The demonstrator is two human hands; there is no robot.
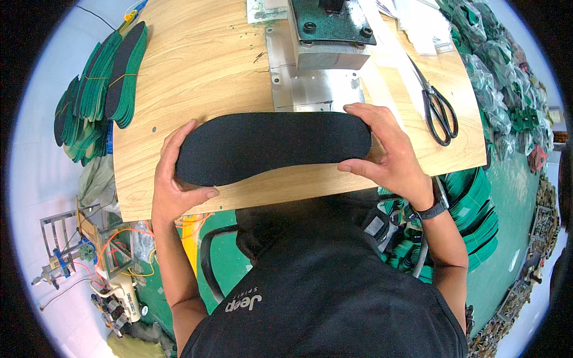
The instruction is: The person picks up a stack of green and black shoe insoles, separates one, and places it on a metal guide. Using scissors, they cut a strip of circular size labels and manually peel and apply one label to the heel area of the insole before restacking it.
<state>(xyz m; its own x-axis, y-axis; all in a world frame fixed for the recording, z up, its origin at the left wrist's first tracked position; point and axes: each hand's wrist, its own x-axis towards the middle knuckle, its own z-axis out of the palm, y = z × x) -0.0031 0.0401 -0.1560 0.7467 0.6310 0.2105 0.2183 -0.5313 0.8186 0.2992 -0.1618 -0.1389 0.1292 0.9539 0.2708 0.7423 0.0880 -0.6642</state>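
A black shoe insole (274, 146) lies sideways between my two hands, over the near edge of the wooden table (197, 71). My left hand (176, 179) grips its left end, fingers along the outer edge and thumb below. The other end is held by my right hand (388, 146), with fingers at the upper edge and thumb at the lower one. Just beyond the insole stands a metal machine (331, 56) with a flat steel base plate (316, 89). Whether other insoles are stacked under the black one is hidden.
Black-handled scissors (440, 113) lie on the table at the right. Bundles of green and black insoles (98, 80) hang at the table's left edge. Green stacked insoles (471, 221) stand below right, and bagged green pieces (501, 77) are heaped beyond. Orange hoses (113, 238) run at lower left.
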